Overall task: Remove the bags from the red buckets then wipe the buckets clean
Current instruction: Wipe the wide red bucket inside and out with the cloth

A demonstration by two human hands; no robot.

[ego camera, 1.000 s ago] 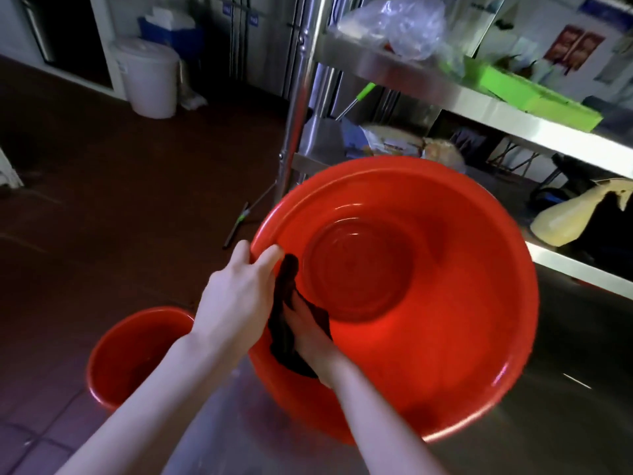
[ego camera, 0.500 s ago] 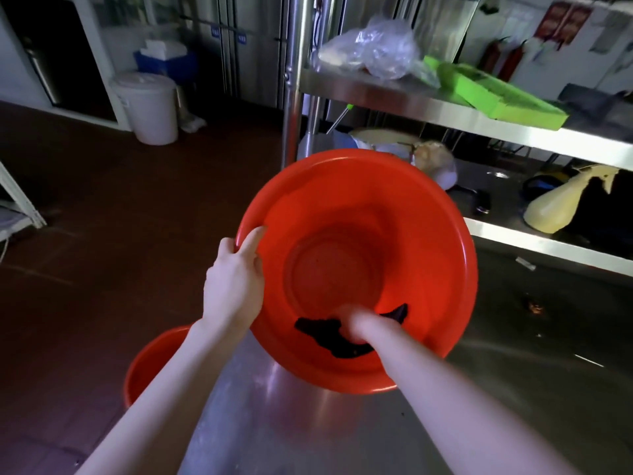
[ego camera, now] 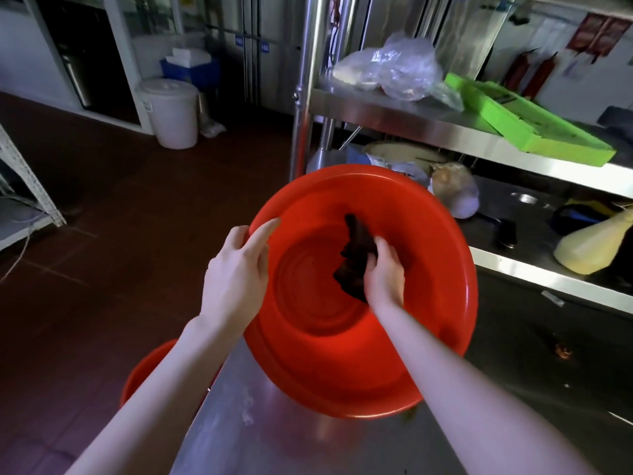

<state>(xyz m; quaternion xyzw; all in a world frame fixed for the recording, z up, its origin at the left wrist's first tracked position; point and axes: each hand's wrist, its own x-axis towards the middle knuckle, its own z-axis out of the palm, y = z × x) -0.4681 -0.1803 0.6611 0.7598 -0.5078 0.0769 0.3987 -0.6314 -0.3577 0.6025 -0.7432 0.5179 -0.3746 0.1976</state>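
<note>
A big red bucket [ego camera: 424,337], shaped like a wide basin, rests tilted toward me on the steel table [ego camera: 308,443]. My left hand [ego camera: 236,272] grips its left rim, thumb inside and fingers behind. Inside the bucket, my right hand [ego camera: 383,272] presses a dark cloth [ego camera: 354,255] against the right inner wall. A second red bucket [ego camera: 144,375] stands on the floor at lower left, mostly hidden by my left arm. No bag is inside the tilted bucket.
A steel shelf rack [ego camera: 411,121] stands behind the bucket, carrying a clear plastic bag [ego camera: 394,70] and a green tray [ego camera: 527,118]. A yellowish spray bottle [ego camera: 592,245] lies on the lower shelf at right. A white lidded bin [ego camera: 171,111] stands across the dark floor.
My right hand slid the cloth from the bucket's left wall, along the lower wall, up to the right inner wall. The left hand kept its hold on the rim.
</note>
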